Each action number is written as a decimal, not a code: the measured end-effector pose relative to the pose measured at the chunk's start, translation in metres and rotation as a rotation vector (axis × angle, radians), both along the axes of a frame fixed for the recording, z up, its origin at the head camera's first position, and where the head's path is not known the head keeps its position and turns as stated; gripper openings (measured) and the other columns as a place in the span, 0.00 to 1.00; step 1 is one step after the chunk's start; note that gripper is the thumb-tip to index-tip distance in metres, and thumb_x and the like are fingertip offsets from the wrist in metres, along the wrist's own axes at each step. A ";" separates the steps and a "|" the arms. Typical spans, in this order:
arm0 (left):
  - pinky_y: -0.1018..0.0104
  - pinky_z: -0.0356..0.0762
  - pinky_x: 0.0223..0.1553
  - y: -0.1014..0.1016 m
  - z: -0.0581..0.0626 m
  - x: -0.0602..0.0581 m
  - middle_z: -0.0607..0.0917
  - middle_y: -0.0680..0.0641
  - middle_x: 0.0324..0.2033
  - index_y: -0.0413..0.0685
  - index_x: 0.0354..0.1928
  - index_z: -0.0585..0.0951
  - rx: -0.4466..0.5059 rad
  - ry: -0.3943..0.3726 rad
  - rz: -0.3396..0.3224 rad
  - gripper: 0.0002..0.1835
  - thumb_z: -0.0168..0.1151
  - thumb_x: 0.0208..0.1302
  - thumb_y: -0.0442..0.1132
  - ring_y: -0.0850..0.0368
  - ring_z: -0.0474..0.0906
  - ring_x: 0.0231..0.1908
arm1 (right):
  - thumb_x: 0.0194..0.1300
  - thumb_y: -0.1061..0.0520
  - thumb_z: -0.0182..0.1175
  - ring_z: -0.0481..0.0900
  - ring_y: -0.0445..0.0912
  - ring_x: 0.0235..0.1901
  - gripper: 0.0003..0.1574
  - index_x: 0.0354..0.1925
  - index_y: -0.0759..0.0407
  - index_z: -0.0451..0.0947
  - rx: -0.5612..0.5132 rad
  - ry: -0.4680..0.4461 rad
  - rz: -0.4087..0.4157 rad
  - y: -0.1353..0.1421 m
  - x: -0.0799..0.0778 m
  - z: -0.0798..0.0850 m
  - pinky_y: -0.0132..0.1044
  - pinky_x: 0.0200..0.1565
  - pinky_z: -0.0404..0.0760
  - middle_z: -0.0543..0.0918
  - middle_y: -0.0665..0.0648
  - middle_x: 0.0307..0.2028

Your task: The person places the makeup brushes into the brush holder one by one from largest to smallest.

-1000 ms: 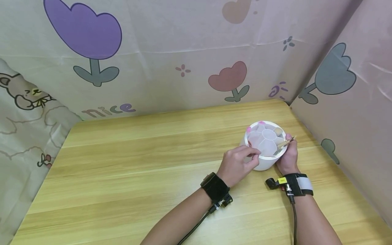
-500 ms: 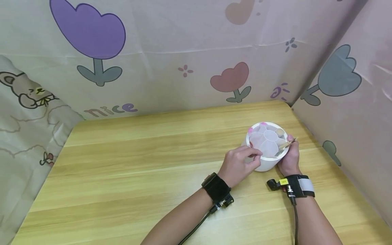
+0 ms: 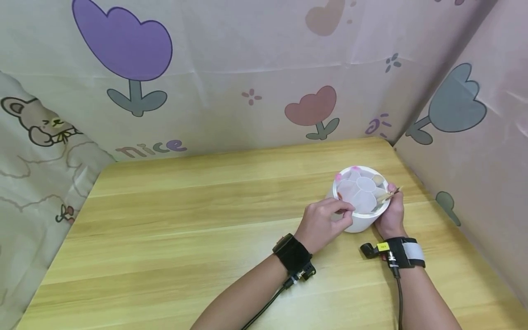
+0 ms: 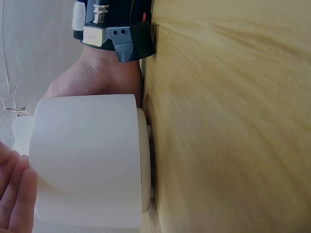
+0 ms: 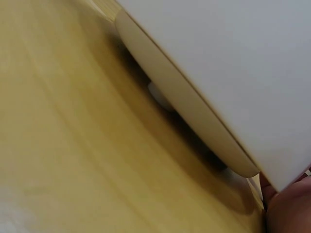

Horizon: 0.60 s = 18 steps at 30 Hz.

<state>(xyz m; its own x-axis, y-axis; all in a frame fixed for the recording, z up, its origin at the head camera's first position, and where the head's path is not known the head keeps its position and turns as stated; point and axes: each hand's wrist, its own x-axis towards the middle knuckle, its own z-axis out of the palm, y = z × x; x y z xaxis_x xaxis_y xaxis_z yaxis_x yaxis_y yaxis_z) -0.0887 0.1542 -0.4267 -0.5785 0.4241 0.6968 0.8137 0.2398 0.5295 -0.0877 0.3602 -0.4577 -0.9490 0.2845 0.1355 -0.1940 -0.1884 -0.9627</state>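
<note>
A white round tub (image 3: pixel 360 224) stands near the table's right side, with a pale flower-shaped paint palette (image 3: pixel 365 184) set inside its mouth. Pink stains mark the palette's far edge. My left hand (image 3: pixel 323 224) pinches the near edge of the palette at the rim, its thumb and index finger together. Around the tub's right side, my right hand (image 3: pixel 391 220) grips the wall, thumb up by the rim. Thin wooden sticks, perhaps brushes (image 3: pixel 387 196), poke out there over the rim. The left wrist view shows the tub's smooth wall (image 4: pixel 87 160) and a cream base (image 4: pixel 145 162) with small feet.
The wood-grain table (image 3: pixel 185 238) spreads to the left of both hands. Printed fabric (image 3: pixel 214 55) hangs behind it and along both sides. Black wrist straps (image 3: pixel 292 253) carry cables that run down towards the person.
The head view has shifted slightly, so everything sits a little further right and lower. Both hands keep the same hold; the tub and palette show no clear movement.
</note>
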 end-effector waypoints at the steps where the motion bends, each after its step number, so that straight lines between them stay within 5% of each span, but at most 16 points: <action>1: 0.87 0.72 0.40 0.000 -0.001 0.000 0.86 0.55 0.30 0.48 0.34 0.86 0.003 -0.002 -0.001 0.06 0.61 0.57 0.34 0.69 0.81 0.33 | 0.70 0.34 0.37 0.63 0.45 0.61 0.35 0.62 0.56 0.63 -0.002 -0.004 0.000 0.000 0.000 0.000 0.31 0.58 0.64 0.66 0.54 0.61; 18: 0.87 0.72 0.40 -0.001 0.000 0.000 0.86 0.55 0.30 0.48 0.34 0.86 0.011 -0.006 -0.003 0.06 0.61 0.57 0.34 0.69 0.81 0.34 | 0.70 0.34 0.38 0.66 0.43 0.58 0.35 0.61 0.56 0.63 -0.012 0.015 0.025 0.001 -0.001 -0.001 0.31 0.57 0.65 0.68 0.53 0.59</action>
